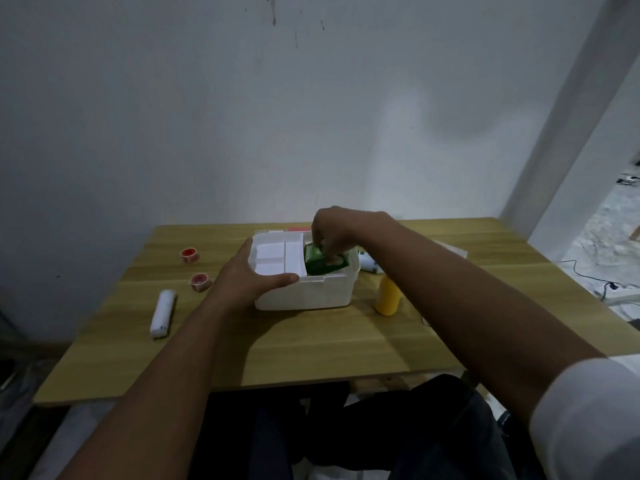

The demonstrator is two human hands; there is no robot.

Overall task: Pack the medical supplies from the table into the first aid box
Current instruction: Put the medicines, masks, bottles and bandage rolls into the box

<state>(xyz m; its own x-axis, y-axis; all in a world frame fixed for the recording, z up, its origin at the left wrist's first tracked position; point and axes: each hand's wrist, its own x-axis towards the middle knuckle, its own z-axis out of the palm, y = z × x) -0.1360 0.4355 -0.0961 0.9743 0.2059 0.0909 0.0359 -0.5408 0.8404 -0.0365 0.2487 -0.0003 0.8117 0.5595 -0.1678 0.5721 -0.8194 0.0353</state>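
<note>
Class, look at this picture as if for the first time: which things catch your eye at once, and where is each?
First, the white first aid box at the table's middle, with the left hand gripping its near left corner and the right hand pushing a green packet into its right compartment. Next, the yellow bottle standing right of the box, and two red-centred tape rolls to its left.

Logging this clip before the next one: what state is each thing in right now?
first aid box: open, lid off
green packet: tilted inside box
left hand: gripping box rim
right hand: pinching green packet
yellow bottle: upright on table
white roll: lying on table
two red-centred tape rolls: flat on table
</note>
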